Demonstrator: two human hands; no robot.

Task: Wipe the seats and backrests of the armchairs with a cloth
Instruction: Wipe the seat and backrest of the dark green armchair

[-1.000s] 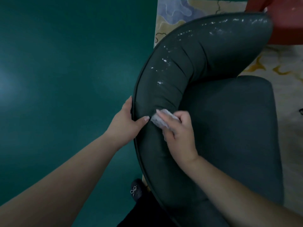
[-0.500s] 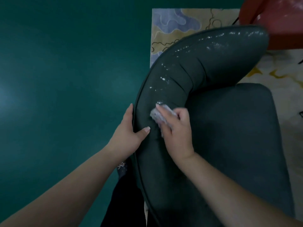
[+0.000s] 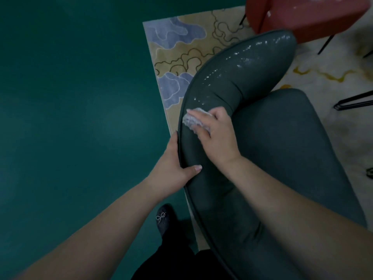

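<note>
one view only, head cam, wide-angle, looking steeply down & fwd from above the person's arms. close on the dark armchair (image 3: 272, 158) backrest, green floor (image 3: 70, 118) at left, rug (image 3: 181, 43) up top. no 2nd view, so no overlap.

Legible text, labels, brands, numbers, signs: none. The only marking near to a sign is a small bow figure picked out in pale dots on the toe of the dark shoe (image 3: 163, 219), near, left of the armchair (image 3: 282, 158); it carries no letters or digits.
</note>
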